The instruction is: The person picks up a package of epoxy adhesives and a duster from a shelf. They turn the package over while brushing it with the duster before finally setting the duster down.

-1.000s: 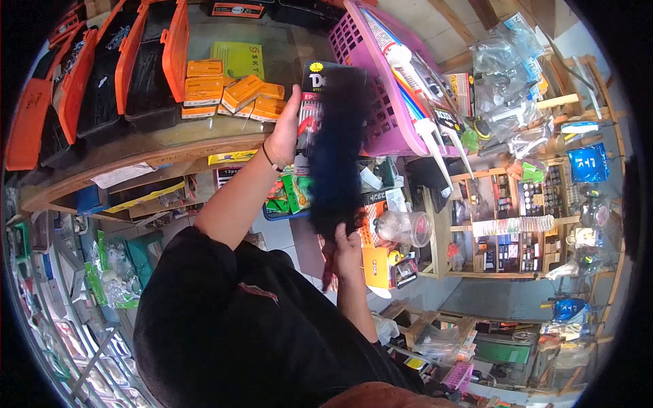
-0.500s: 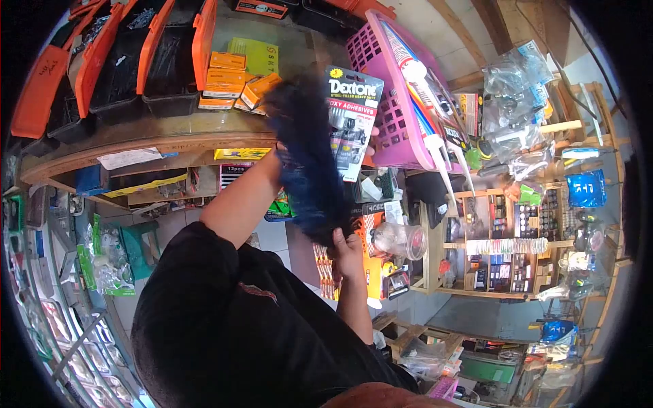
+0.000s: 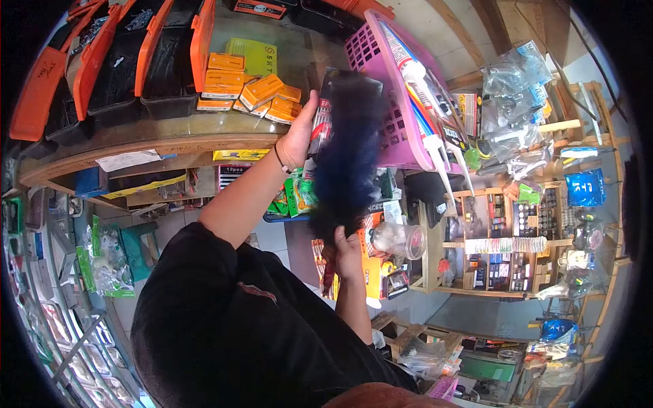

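Note:
A dark blue fluffy duster (image 3: 343,156), blurred by motion, stands upright in front of me. My right hand (image 3: 348,251) is closed round its lower end, with a dark red handle (image 3: 329,275) showing below. Just left of the duster, my left hand (image 3: 299,139) is closed on an epoxy adhesive pack (image 3: 321,122), thumb along its edge. Most of the pack is hidden behind the duster.
Orange boxes (image 3: 262,92) lie on the glass counter (image 3: 170,126), beside black bins with orange fronts (image 3: 173,61). A pink basket (image 3: 371,51) with sealant tubes stands to the right. A clear jar (image 3: 408,241) and shelves of goods (image 3: 503,224) are farther right.
The duster has swung right, across the front of the epoxy pack, hiding its printed face. My left hand, earlier behind the duster, now shows at its left. My right hand stays nearly in place.

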`<state>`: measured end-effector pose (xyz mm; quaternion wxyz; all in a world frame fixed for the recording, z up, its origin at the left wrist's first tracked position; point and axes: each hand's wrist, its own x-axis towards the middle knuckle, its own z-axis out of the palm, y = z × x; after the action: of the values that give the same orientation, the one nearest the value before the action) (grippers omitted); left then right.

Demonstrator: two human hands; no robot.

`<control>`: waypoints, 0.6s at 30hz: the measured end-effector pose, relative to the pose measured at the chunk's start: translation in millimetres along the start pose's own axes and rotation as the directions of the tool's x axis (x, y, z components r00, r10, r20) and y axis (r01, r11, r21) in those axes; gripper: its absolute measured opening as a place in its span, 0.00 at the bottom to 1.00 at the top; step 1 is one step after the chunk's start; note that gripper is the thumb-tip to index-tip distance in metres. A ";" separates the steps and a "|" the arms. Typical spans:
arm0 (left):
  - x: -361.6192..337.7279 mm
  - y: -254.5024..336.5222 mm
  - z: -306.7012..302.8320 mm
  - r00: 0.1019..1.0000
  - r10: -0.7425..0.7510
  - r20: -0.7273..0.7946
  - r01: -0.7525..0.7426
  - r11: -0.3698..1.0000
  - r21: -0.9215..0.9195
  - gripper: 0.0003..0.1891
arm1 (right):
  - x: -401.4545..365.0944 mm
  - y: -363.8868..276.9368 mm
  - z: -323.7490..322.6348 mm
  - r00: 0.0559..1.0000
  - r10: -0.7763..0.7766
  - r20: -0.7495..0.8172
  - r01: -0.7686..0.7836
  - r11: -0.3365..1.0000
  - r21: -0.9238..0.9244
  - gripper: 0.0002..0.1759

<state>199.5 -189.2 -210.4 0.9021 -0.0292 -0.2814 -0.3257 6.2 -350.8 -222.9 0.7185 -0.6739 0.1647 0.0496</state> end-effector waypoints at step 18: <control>-4.0 -5.6 15.1 0.995 -0.032 -0.091 0.046 0.987 0.156 0.37 | -8.7 -18.7 11.7 0.999 0.027 -0.034 -0.035 0.968 -0.250 0.18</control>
<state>186.3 -187.7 -200.5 0.9065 0.0623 -0.2667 -0.3212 5.5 -339.6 -202.0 0.6243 -0.7572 0.1785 0.0712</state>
